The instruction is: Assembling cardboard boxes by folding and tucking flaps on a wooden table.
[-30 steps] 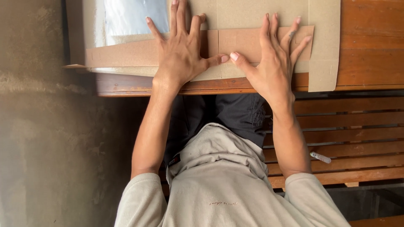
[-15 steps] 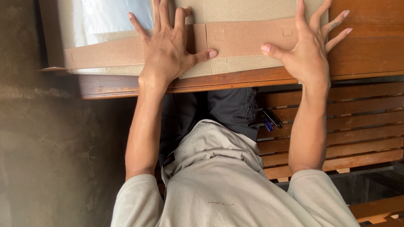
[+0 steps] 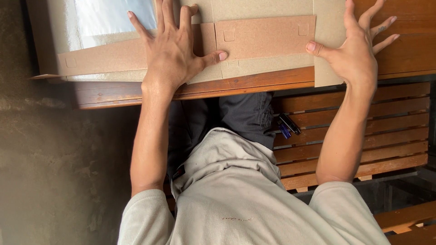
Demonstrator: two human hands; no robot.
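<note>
Head view: left hand (image 3: 175, 56) lies flat, fingers spread, grip open, pressing on the flattened cardboard box (image 3: 263, 38) across the upper middle of the frame. Right hand (image 3: 356, 56), also open, touches the box's right flap with its thumb. The box rests on a wooden worktop (image 3: 399, 50). Two pens (image 3: 287, 125) lie on the slatted bench (image 3: 390, 122) lower right.
</note>
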